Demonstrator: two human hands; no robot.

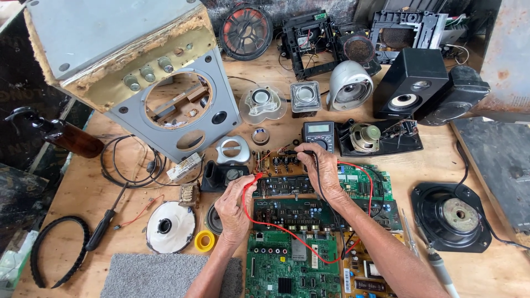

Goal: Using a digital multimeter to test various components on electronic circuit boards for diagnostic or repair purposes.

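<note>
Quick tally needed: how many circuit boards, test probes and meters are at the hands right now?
Circuit boards: 5, counting the green board, though overlaps make this approximate
Test probes: 2, the red probe in the left hand and the black probe in the right hand
Meters: 1, the multimeter
Total: 8

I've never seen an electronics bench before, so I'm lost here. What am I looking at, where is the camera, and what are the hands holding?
This is one view from a camera on the person's head, looking down at a wooden workbench. The left hand holds a red probe, the right hand a black probe, both tips at a brown circuit board. Their wires seem to lead to a small grey meter. Green circuit boards, loose speakers, a gutted speaker cabinet and a screwdriver lie around.
</note>
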